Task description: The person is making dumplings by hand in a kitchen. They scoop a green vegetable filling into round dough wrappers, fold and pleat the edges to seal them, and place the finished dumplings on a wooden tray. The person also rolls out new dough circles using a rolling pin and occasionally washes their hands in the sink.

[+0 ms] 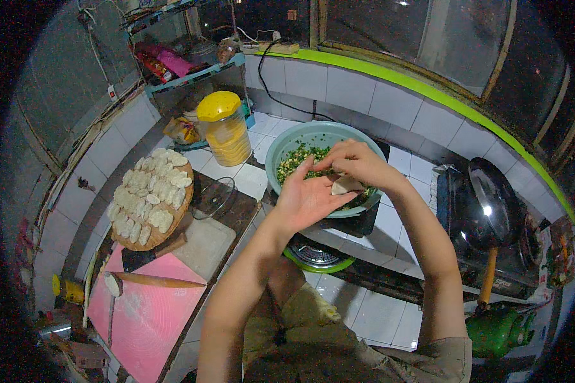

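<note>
My left hand (pixel 306 198) is palm up over the near rim of a pale blue-green basin (pixel 274 165), thumb raised. A small folded piece of white dough (pixel 346 185), like a dumpling, rests on its fingers. My right hand (pixel 355 160) reaches over from the right with bent fingers. Its fingertips are close to my left thumb, and its heel is beside the dough; whether it grips anything is hidden. Inside the basin is a chopped filling (pixel 292 163) of green and yellow bits.
Floured dumplings (pixel 148 191) cover a round board (pixel 184 206) at left. Below are a pink mat (pixel 143 325), a wooden rolling pin (pixel 158 279) and a cutting board (pixel 206 244). A yellow-lidded jar (pixel 224 129) stands behind. On the right are a wok (pixel 493 206) and a green gas cylinder (pixel 496 332).
</note>
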A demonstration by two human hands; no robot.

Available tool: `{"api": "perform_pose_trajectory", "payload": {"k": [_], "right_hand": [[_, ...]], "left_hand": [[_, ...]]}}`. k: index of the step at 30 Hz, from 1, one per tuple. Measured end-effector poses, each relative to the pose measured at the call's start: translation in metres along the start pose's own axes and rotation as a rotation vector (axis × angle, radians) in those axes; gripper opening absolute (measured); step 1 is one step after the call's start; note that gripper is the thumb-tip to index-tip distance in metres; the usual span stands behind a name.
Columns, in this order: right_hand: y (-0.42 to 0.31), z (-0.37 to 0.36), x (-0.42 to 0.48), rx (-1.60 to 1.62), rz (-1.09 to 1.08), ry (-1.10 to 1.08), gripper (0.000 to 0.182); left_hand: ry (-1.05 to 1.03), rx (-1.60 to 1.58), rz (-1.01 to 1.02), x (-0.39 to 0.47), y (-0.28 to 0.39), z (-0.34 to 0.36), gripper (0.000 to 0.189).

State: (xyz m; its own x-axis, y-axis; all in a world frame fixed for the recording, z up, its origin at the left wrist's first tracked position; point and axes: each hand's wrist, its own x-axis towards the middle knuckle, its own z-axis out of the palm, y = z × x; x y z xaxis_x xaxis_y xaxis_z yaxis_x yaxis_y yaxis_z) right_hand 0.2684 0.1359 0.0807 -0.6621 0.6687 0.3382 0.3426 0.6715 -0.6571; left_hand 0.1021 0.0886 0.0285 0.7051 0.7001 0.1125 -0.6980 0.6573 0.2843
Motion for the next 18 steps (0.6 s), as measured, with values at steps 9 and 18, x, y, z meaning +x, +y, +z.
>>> {"api": "perform_pose_trajectory", "payload": {"k": [9,18], "right_hand": [[0.008,-0.002,-0.002,-0.132,0.234,0.244,0.023],[-0.009,0.006,-0.006,-0.112,-0.038,0.126,0.026]], "left_hand": [[-0.013,-0.081,-0.04,-0.004,0.0,0.0,0.082],[0.067,0.061,0.073,-0.005,-0.004,0.007,0.08]]}}
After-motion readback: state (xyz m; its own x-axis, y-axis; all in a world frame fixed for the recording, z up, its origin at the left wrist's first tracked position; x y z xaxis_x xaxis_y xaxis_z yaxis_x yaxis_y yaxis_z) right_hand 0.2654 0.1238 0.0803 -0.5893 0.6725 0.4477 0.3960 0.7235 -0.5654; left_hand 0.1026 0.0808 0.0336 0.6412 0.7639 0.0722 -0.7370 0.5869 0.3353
